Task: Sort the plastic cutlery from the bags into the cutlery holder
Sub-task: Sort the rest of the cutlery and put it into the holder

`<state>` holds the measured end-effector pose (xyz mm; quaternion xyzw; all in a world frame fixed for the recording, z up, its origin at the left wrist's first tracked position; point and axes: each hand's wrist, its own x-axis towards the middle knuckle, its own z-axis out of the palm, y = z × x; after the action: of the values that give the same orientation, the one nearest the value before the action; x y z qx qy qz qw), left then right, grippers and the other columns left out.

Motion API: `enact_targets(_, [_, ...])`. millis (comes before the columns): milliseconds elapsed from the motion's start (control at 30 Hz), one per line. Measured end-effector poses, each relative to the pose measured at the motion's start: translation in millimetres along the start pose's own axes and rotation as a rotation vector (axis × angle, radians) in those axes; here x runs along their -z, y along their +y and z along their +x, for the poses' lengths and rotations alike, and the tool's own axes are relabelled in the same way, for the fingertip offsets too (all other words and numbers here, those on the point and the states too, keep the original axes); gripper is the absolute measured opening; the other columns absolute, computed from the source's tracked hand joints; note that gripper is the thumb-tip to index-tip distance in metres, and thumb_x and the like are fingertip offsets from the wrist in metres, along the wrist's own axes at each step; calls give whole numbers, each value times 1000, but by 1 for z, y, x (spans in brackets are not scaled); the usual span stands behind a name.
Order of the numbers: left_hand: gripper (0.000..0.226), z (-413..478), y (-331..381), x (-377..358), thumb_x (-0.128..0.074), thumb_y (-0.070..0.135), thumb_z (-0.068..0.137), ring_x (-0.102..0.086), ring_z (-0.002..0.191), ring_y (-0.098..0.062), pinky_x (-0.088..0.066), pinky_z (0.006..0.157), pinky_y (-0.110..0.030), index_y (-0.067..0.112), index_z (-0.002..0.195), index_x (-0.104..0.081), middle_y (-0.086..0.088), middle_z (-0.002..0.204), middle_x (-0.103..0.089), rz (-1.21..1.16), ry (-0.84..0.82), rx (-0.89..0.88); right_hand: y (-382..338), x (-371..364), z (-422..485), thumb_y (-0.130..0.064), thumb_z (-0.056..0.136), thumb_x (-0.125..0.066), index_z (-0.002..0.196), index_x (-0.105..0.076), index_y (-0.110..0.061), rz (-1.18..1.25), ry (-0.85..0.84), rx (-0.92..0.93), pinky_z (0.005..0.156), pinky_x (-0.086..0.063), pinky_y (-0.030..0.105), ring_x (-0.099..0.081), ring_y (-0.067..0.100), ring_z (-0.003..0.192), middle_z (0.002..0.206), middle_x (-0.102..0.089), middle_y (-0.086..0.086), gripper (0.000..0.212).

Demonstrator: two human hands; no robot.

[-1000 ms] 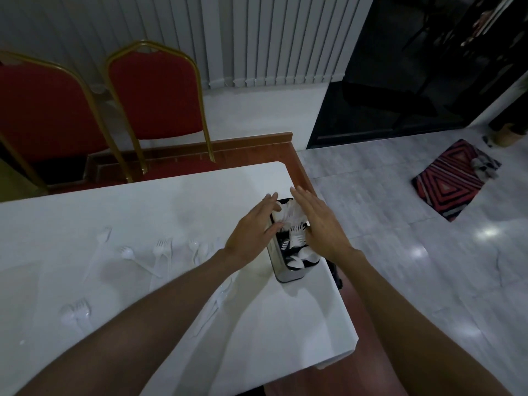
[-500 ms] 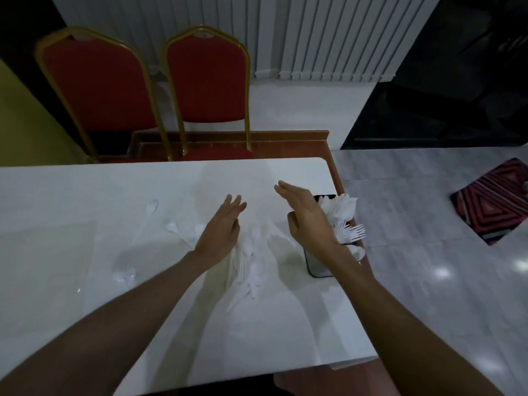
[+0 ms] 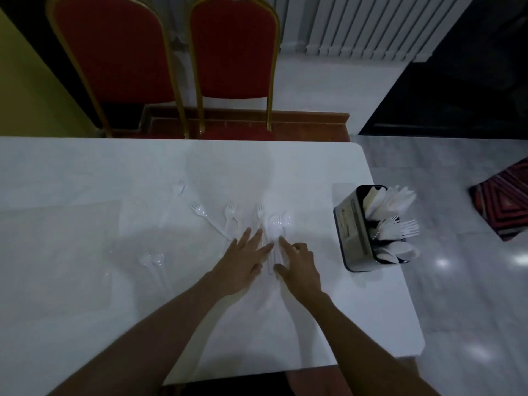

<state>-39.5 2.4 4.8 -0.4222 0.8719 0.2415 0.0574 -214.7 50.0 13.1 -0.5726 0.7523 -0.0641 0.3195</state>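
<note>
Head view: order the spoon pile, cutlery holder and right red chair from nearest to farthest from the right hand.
1. Spoon pile: at the right hand's fingertips.
2. Cutlery holder: to its right.
3. Right red chair: beyond the table.

White cutlery (image 3: 275, 228), red chairs (image 3: 233, 47)

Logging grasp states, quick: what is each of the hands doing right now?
Left hand: open, straight fingers against the spoons.
Right hand: closed on the spoons, thumb and fingers curled round their handles.

Piled spoon handles (image 3: 275, 252) blurred, uncountable — rug (image 3: 505, 201) cropped by right edge.
</note>
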Motion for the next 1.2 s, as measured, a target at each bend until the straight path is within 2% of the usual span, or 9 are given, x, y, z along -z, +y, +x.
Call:
enact_targets(133, [68,1,-7,-8,-40,43,96,5,148,-29,-10,118,-53,29,151,-3,-4,160,6,156,-8,10,-8,-15,8,-28,93,-59,148,-29,-31,21,14,69,100,-42,33,-39,23,126,144,-37,4,63])
enact_targets(233, [73,-9,-26,-16,-56,50,85,-22,144,-34,-27,110,-56,28,148,-25,-6,156,-25,289,35,-23,-12,-16,16,-27,93,-60,145,-37,-28,80,54,24,103,-40,31,-42,24,126,142,-39,6,57])
enact_targets(400, [72,-27,-48,-20,-69,49,76,-39,136,-32,-39,102,-53,25,139,-44,-6,148,-43,288,67,9,-12,-8,27,-21,90,-64,136,-51,-21,151,169,-59,101,-40,33,-45,26,123,135,-48,7,48])
enact_targets(633, [47,-43,-65,-26,-54,27,90,-32,139,-33,-38,104,-50,14,134,-50,-10,150,-38,95,178,-25,-13,1,34,-16,84,-72,138,-49,-16,284,240,-52,102,-36,25,-47,24,125,137,-47,9,59])
enact_targets(767, [55,-45,-64,-25,-26,33,92,-22,144,-26,-27,113,-42,13,142,-40,-9,155,-28,-26,284,182,-10,-2,28,-17,84,-72,138,-45,-16,329,309,-76,107,-42,39,-42,25,127,139,-44,7,60])
enact_targets(833, [59,-43,-67,-27,-22,37,93,-23,144,-30,-24,113,-44,10,144,-37,-11,154,-29,-74,267,240,-7,-5,28,-16,85,-72,133,-52,-16,278,280,-67,106,-38,29,-44,25,125,137,-47,7,53])
enact_targets(1000, [41,-53,-69,-30,-34,26,94,-56,113,-25,-40,100,-26,4,106,-66,-16,111,-65,-91,462,207,-9,-7,29,-20,81,-76,126,-59,-12,260,289,-51,101,-38,28,-48,25,120,133,-52,7,49])
enact_targets(1100, [22,-63,-64,-22,-42,14,94,-52,86,-22,-42,82,-29,8,92,-63,-9,88,-60,-160,556,246,-11,-7,28,-24,80,-77,124,-58,-14,302,318,-49,102,-44,34,-49,24,118,131,-51,8,49])
enact_targets(1200, [7,-52,-64,-8,-58,11,91,-52,82,-27,-45,72,-33,5,91,-58,-12,89,-55,-287,614,482,-9,-6,28,-27,82,-74,124,-57,-15,236,318,-23,96,-38,27,-47,24,119,131,-52,6,46])
